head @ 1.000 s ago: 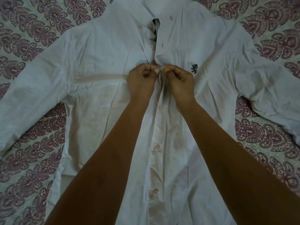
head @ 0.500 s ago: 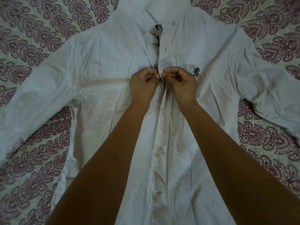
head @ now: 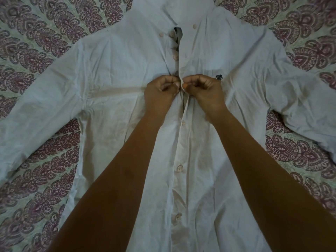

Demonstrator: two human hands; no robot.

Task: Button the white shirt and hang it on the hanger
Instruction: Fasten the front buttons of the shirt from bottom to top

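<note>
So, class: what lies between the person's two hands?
Only the white shirt, its placket edge pinched by left hand and right hand; head view.

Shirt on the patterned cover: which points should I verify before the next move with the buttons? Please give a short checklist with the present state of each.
1. The shirt lies flat, front up, on the cover: ok.
2. The left hand and right hand each pinch a front edge at chest height: ok.
3. The button between the fingers is through its hole: cannot tell, it is hidden.
4. The lower buttons are closed: ok.
5. The upper buttons are closed: not ok, the front gapes there.
6. A hanger is near: cannot tell, none in view.
</note>
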